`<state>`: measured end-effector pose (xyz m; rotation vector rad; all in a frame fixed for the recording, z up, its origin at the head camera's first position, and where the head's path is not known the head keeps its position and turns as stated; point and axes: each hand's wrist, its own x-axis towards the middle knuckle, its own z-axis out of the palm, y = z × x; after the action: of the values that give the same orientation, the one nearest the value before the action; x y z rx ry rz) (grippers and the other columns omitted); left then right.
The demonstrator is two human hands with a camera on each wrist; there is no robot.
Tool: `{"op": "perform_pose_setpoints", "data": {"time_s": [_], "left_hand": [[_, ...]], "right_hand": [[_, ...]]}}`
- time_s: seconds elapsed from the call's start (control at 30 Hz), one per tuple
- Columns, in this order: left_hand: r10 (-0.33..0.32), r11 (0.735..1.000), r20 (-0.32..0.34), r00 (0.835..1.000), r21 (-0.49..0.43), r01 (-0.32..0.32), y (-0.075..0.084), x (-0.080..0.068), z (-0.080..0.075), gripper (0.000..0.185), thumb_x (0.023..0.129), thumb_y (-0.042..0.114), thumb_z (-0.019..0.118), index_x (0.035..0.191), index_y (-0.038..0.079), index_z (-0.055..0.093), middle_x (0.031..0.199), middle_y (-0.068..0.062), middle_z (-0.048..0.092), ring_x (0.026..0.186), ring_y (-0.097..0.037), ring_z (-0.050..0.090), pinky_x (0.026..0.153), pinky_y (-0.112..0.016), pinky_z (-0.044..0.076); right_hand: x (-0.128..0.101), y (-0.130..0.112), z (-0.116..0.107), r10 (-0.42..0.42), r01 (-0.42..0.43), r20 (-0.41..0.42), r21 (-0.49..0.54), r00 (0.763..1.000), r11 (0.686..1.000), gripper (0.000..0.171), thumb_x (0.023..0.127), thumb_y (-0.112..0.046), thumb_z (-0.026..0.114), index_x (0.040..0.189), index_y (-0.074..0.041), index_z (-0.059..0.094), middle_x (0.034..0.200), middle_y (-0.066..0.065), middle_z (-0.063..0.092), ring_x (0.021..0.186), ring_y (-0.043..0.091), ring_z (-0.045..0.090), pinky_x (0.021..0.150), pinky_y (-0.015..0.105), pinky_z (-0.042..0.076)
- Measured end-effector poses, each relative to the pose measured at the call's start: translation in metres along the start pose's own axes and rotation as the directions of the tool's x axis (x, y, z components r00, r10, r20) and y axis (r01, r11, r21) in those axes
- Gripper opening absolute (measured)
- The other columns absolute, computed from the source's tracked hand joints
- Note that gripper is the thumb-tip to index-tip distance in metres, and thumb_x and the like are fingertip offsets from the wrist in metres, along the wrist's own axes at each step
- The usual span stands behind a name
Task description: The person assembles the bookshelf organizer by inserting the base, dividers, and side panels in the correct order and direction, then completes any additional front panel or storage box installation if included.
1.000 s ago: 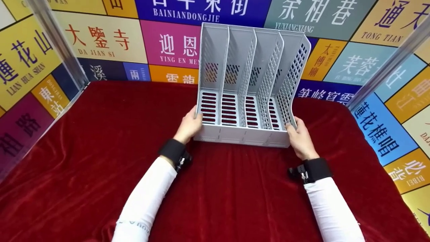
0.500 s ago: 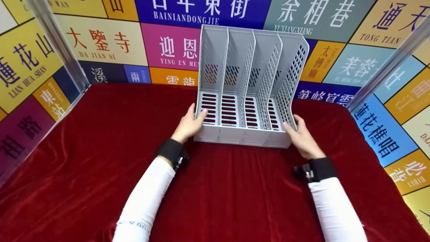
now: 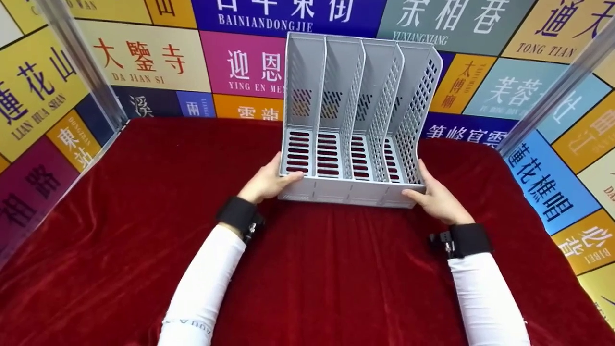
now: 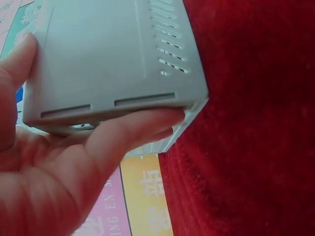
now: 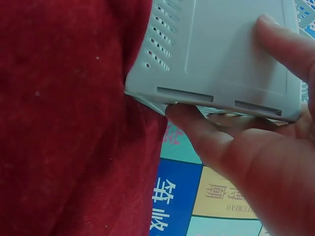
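A grey plastic desktop file organizer stands upright on the red cloth, its several upright slots facing me. My left hand holds its left front corner, the thumb laid across the top edge of the low front wall. At the opposite corner, my right hand grips with the thumb on the front wall. In the left wrist view, fingers lie along the organizer's side wall near the bottom. The right wrist view has the right thumb against the front panel and the fingers on the side, partly hidden behind the corner.
Red velvet cloth covers the table. Behind the organizer rises a wall of coloured panels with place names. Clear upright posts stand at the left and right back corners.
Both thumbs have shifted from the organizer's side edges onto its front wall, and the wrists have swung slightly outward. The organizer stays in nearly the same place.
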<state>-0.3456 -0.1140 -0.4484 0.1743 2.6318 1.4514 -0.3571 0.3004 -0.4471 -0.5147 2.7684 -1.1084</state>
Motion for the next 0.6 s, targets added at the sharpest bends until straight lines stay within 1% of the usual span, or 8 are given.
{"op": "perform_pose_setpoints", "data": {"time_s": [0.07, 0.2, 0.3, 0.37, 0.43, 0.5, 0.53, 0.6], "left_hand": [[0.013, 1.000, 0.000, 1.000, 0.007, -0.013, 0.000, 0.001, 0.000, 0.094, 0.094, 0.042, 0.069, 0.161, 0.006, 0.014, 0.157, -0.022, 0.040, 0.145, -0.036, 0.041, 0.121, -0.047, 0.032], [0.020, 0.999, -0.011, 1.000, 0.027, -0.020, -0.002, 0.002, -0.001, 0.093, 0.093, 0.042, 0.070, 0.160, 0.008, 0.017, 0.152, -0.023, 0.047, 0.139, -0.037, 0.048, 0.118, -0.048, 0.038], [-0.005, 0.993, -0.031, 1.000, 0.121, 0.009, -0.001, -0.001, 0.000, 0.099, 0.092, 0.048, 0.070, 0.160, 0.004, 0.013, 0.151, -0.026, 0.046, 0.136, -0.038, 0.051, 0.117, -0.047, 0.040], [-0.008, 0.976, -0.058, 0.998, 0.216, 0.021, 0.005, -0.006, 0.001, 0.103, 0.091, 0.050, 0.069, 0.160, 0.001, 0.011, 0.154, -0.028, 0.042, 0.139, -0.040, 0.048, 0.117, -0.049, 0.039], [0.006, 0.946, -0.100, 0.995, 0.323, 0.027, 0.018, -0.013, 0.003, 0.100, 0.092, 0.051, 0.067, 0.159, -0.001, 0.013, 0.158, -0.028, 0.034, 0.145, -0.041, 0.039, 0.117, -0.054, 0.038], [0.053, 0.908, -0.136, 0.989, 0.419, 0.009, 0.034, -0.020, 0.010, 0.090, 0.096, 0.048, 0.063, 0.159, 0.001, 0.019, 0.161, -0.026, 0.030, 0.150, -0.043, 0.029, 0.117, -0.058, 0.036], [0.085, 0.879, -0.140, 0.986, 0.477, -0.008, 0.042, -0.024, 0.014, 0.083, 0.099, 0.046, 0.059, 0.159, 0.002, 0.021, 0.162, -0.025, 0.028, 0.152, -0.043, 0.024, 0.117, -0.060, 0.033], [0.137, 0.814, -0.120, 0.983, 0.579, -0.043, 0.057, -0.032, 0.026, 0.073, 0.103, 0.047, 0.048, 0.159, 0.006, 0.024, 0.164, -0.023, 0.024, 0.154, -0.043, 0.018, 0.119, -0.062, 0.027]], "right_hand": [[0.001, 0.001, 0.001, -0.006, 0.006, -0.004, 0.020, 1.000, 1.000, 0.098, 0.098, -0.023, 0.066, 0.160, -0.007, -0.008, 0.169, 0.018, -0.003, 0.156, 0.037, 0.005, 0.126, 0.054, 0.009], [0.002, 0.001, 0.003, -0.009, 0.009, -0.005, 0.033, 1.000, 0.999, 0.098, 0.097, -0.023, 0.067, 0.161, -0.008, -0.006, 0.169, 0.019, -0.001, 0.156, 0.038, 0.005, 0.126, 0.055, 0.008], [-0.002, -0.003, 0.002, 0.013, -0.014, -0.023, -0.039, 1.000, 0.999, 0.095, 0.097, -0.032, 0.066, 0.161, -0.006, 0.001, 0.168, 0.022, 0.009, 0.154, 0.042, 0.014, 0.125, 0.057, 0.015], [-0.005, -0.011, 0.000, 0.036, -0.043, -0.062, -0.113, 0.997, 0.993, 0.093, 0.097, -0.040, 0.065, 0.161, -0.003, 0.008, 0.165, 0.025, 0.016, 0.152, 0.046, 0.020, 0.123, 0.061, 0.017], [-0.010, -0.024, -0.002, 0.045, -0.068, -0.126, -0.180, 0.991, 0.981, 0.091, 0.097, -0.047, 0.062, 0.159, 0.000, 0.016, 0.163, 0.029, 0.022, 0.150, 0.048, 0.023, 0.121, 0.065, 0.015], [-0.014, -0.040, 0.000, 0.043, -0.089, -0.197, -0.234, 0.979, 0.968, 0.087, 0.098, -0.051, 0.057, 0.157, 0.003, 0.022, 0.161, 0.032, 0.022, 0.149, 0.051, 0.022, 0.121, 0.068, 0.009], [-0.016, -0.048, 0.003, 0.037, -0.097, -0.228, -0.259, 0.973, 0.961, 0.085, 0.099, -0.053, 0.054, 0.156, 0.003, 0.024, 0.162, 0.032, 0.021, 0.149, 0.052, 0.019, 0.120, 0.070, 0.005], [-0.020, -0.065, 0.012, 0.024, -0.108, -0.264, -0.308, 0.964, 0.945, 0.081, 0.101, -0.054, 0.049, 0.156, 0.001, 0.025, 0.163, 0.032, 0.017, 0.150, 0.054, 0.013, 0.118, 0.072, -0.002]]}}
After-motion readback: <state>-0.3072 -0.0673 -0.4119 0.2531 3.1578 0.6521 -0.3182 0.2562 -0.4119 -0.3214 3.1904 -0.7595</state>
